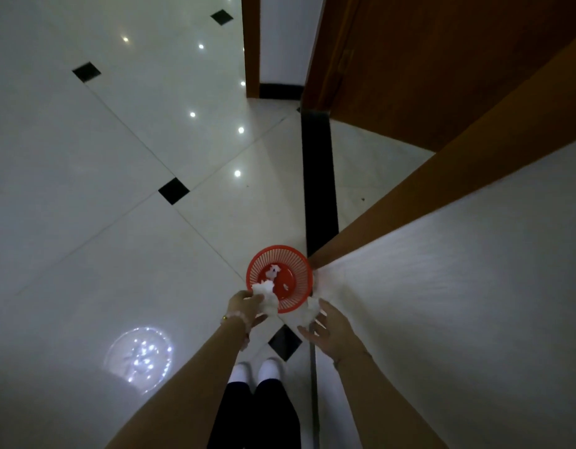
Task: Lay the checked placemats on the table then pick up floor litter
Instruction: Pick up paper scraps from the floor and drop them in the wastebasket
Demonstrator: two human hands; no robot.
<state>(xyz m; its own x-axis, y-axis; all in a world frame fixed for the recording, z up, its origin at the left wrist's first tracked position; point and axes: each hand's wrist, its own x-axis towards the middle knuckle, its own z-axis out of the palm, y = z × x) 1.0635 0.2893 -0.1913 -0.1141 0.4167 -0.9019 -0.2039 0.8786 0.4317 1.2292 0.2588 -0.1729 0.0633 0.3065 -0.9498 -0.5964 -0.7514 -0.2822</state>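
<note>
A red plastic mesh basket [299,259] stands on the white tiled floor against a wall corner. A small crumpled white paper scrap [273,271] lies on its red bottom. My left hand [246,307] holds a crumpled white paper wad [266,298] over the basket's near rim. My right hand [328,328] is just right of the basket, fingers curled around another white paper wad [309,312]. No placemats or table are in view.
A white wall [458,303] with a wooden door frame [426,189] runs along the right. A black floor strip [319,183] crosses the doorway. My feet in white shoes [257,371] stand just below the hands. Open glossy floor [102,189] spreads left.
</note>
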